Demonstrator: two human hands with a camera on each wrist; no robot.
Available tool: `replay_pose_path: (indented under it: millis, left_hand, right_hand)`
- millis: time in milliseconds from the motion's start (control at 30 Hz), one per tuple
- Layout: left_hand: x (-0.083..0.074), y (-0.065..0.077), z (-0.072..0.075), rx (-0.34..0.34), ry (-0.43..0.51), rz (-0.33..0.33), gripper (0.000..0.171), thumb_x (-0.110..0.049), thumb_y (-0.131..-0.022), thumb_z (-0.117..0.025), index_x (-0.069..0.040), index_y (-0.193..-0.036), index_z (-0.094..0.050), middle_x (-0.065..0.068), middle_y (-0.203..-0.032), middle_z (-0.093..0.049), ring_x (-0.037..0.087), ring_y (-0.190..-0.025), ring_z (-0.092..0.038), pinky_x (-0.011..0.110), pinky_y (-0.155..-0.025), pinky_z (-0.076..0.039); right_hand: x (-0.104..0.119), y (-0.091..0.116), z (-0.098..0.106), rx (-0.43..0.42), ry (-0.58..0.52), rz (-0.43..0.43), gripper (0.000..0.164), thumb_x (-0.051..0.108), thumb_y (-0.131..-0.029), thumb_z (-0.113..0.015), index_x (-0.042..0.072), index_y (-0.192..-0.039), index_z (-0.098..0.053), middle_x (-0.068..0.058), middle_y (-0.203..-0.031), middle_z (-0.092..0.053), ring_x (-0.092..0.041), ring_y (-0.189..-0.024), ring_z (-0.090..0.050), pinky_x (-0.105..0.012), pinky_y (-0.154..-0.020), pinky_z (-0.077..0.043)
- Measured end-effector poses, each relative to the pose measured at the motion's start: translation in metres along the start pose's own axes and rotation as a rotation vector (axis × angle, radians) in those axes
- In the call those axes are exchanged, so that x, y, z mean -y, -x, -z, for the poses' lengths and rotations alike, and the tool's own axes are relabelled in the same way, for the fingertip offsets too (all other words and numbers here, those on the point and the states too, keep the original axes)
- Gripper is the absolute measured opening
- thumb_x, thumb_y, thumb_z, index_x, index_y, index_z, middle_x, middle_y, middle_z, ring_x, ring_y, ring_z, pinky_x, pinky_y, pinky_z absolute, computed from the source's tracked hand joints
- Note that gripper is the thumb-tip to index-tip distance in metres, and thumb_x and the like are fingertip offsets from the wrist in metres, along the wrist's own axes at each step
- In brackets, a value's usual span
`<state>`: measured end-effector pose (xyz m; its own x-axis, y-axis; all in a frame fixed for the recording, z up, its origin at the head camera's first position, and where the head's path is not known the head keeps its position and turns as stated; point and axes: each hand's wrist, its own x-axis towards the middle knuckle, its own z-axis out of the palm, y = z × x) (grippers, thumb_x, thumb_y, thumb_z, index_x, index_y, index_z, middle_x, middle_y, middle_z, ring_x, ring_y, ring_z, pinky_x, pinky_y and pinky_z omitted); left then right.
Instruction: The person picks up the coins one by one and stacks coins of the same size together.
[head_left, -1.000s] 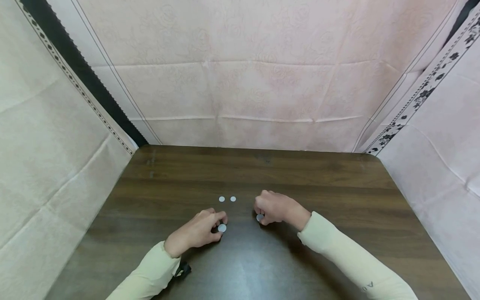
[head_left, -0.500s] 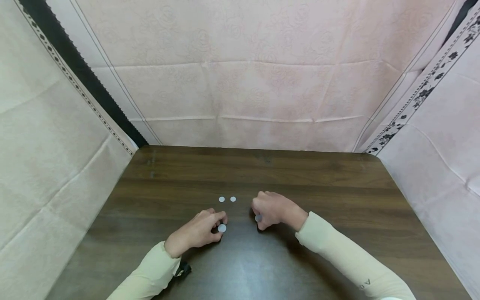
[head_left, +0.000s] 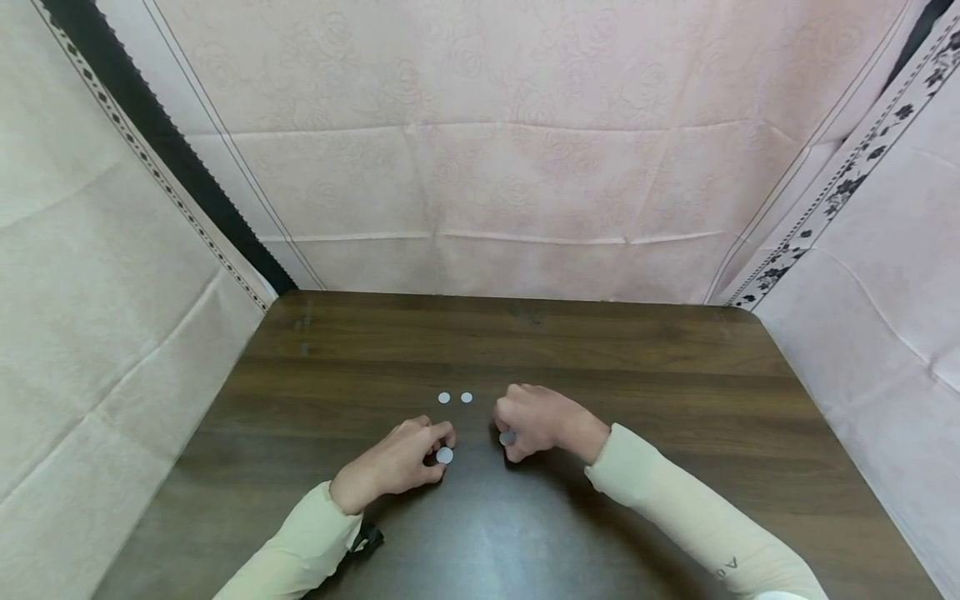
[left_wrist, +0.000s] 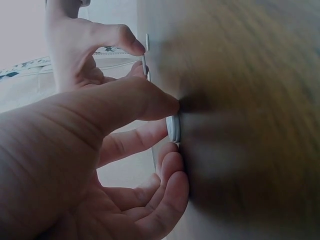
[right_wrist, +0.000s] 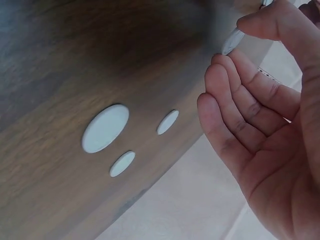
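Note:
My left hand (head_left: 393,462) holds a round white disc (head_left: 445,455) at the tabletop between thumb and index finger. In the left wrist view this disc (left_wrist: 173,129) stands edge-on to the camera and shows two layers. To its right, my right hand (head_left: 542,421) pinches another white disc (head_left: 507,437) by its edges; the right wrist view shows the pinched disc (right_wrist: 232,41) tilted between thumb and fingertip, the other fingers loosely bent. Two small white discs (head_left: 444,397) lie side by side beyond the hands. A bigger-looking white disc (right_wrist: 105,128) shows on the table in the right wrist view, hidden in the head view.
The brown wooden table (head_left: 637,358) has rounded far corners. Pale patterned cloths (head_left: 480,167) hang behind it and at both sides, with a dark gap (head_left: 187,158) at the left. A small black thing (head_left: 367,540) sits at my left cuff.
My right hand has slid a little to the left with its white disc, coming nearer to the left hand. The left hand and the two far discs stay where they were.

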<state>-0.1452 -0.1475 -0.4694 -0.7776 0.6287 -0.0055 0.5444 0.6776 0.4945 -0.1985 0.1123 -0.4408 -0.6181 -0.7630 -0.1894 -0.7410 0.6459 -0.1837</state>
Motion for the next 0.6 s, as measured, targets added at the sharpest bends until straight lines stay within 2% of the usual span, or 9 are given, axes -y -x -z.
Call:
replay_pose_path:
  millis: [467,600]
  left_hand:
    - [-0.001,-0.001,-0.001,0.009,-0.009,0.026,0.02,-0.007,-0.091,-0.077,-0.013,-0.104,-0.064,0.003,-0.09,-0.06,0.011,-0.083,-0.05,0.026,-0.07,-0.045]
    - [-0.001,-0.001,-0.001,0.0,-0.024,0.01,0.02,-0.007,-0.09,-0.078,-0.013,-0.103,-0.064,0.002,-0.088,-0.06,0.011,-0.082,-0.049,0.026,-0.07,-0.044]
  right_hand:
    - [0.017,-0.008,0.0,-0.008,0.011,0.049,0.048,0.017,-0.08,-0.079,0.021,-0.056,-0.038,0.013,-0.056,-0.014,-0.005,-0.054,-0.015,-0.024,-0.051,-0.017]
    - [0.022,-0.01,-0.002,-0.003,0.016,0.049,0.046,0.017,-0.08,-0.078,0.021,-0.057,-0.038,0.013,-0.057,-0.015,-0.006,-0.054,-0.016,-0.025,-0.051,-0.017]
